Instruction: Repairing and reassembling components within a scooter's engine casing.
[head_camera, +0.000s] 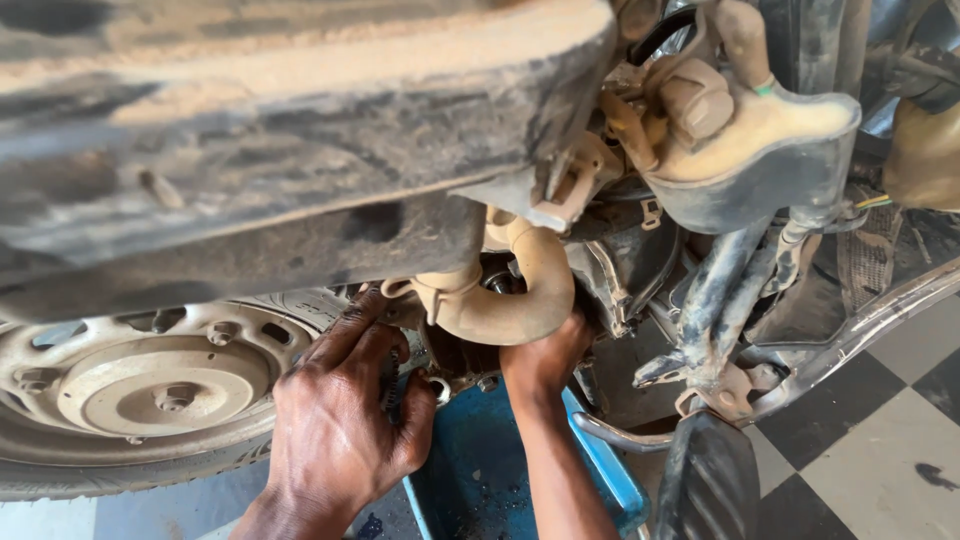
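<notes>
Underside of a dusty scooter, seen from above. Nearest, a blue drain tray (610, 470) sits on the floor below the engine, its bottom wet with dark oil spots. The left hand (340, 410), fingers loosely curled, rests against the engine underside (460, 360). The right hand (545, 360) reaches up behind the tan curved hose (510, 300); its fingers are hidden. Beyond lies the rear wheel (150, 385).

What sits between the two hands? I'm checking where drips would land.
In the head view, a blue tray lies below the gap between left hand and right hand.
</notes>
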